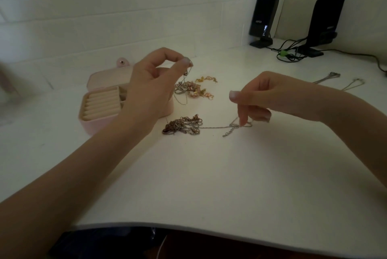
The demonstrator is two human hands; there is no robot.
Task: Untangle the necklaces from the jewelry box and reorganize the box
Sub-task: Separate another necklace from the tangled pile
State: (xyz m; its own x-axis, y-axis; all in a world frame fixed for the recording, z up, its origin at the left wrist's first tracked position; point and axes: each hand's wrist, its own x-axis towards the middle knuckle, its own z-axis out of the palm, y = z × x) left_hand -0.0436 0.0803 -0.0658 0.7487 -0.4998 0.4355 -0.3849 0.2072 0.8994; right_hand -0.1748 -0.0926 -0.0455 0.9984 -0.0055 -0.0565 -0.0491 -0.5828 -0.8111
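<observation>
1. The left hand point(152, 78) is raised above the open pink jewelry box point(100, 103), its fingers point(185, 62) pinching a thin silver chain point(184, 93) that hangs down to a heap of jewelry just right of the box.
2. The right hand point(263, 99) has curled fingers pinching another silver chain point(217, 127) low over the white worktop point(209, 175).
3. That chain runs left into a tangled clump of necklaces point(184, 125) lying in front of the box.
4. Two black speakers point(264, 15) stand at the back right.
</observation>
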